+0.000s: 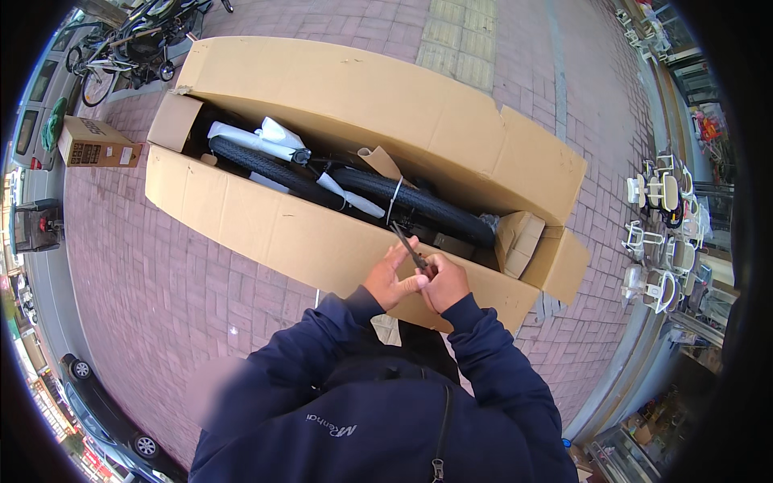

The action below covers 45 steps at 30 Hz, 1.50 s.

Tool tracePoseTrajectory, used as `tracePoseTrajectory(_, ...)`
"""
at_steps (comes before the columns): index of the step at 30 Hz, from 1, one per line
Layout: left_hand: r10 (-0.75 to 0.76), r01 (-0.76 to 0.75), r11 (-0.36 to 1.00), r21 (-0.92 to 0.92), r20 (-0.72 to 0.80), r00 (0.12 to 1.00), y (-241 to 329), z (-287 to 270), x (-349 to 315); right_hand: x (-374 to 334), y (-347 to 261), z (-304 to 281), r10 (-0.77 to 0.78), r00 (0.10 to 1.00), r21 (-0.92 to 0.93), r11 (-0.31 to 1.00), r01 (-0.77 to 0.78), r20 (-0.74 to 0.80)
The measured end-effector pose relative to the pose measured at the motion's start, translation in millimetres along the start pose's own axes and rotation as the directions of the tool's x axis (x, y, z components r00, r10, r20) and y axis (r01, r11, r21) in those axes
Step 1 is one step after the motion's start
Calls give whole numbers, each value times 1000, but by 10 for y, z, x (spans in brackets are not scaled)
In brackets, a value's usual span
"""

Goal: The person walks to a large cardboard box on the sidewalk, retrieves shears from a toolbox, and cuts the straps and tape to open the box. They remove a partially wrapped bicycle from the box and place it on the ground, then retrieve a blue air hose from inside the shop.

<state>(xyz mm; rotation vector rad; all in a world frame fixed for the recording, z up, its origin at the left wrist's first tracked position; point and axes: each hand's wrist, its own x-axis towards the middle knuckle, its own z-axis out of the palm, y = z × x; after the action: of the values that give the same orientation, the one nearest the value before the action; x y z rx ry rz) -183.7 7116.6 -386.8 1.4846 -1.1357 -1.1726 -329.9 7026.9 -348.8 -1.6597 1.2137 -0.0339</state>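
Observation:
My right hand [445,283] is closed around a slim dark pointed tool [409,248], whose exact kind I cannot make out. The tip points up and to the left. Beside it, my left hand [390,278] is held with fingers apart, its thumb reaching toward the right hand. Both hands hover over the near flap of a long open cardboard box [266,213]. Inside lie black bicycle tires [419,206], with parts of the frame in white wrapping [254,142]. A white zip tie [394,200] loops around one tire near the tool's tip.
Folded cardboard [522,241] fills the box's right end. A smaller carton [97,143] stands at far left, below parked bikes [133,52]. White child seats [664,193] line the shopfront at right. A dark car [113,419] is at lower left.

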Motion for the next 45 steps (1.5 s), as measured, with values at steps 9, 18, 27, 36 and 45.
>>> tracePoseTrajectory(9, -546, 294, 450, -843, 1, 838, -247, -113, 25, -157, 146, -18, -216, 949, -160, 953, 256, 229)
tracePoseTrajectory(18, -134, 746, 660, 87, -964, 230, -548, -1462, 389, 157, 773, -513, 119, 990, -654, 756, -38, 81)
tracePoseTrajectory(27, -771, 650, 592, -476, -569, 286, -1875, -1972, 584, 157, 1025, -199, -7, 991, -704, 704, -92, -137)
tracePoseTrajectory(36, -789, 128, 483, -866, -367, 493, -1697, -1783, 173, 488, 1623, -827, 22, 647, -347, 830, -437, -763)
tracePoseTrajectory(45, -759, 104, 506, -856, -385, 525, -1465, -1755, 11, 851, 2332, -1187, 579, 472, -101, 556, -825, -665)
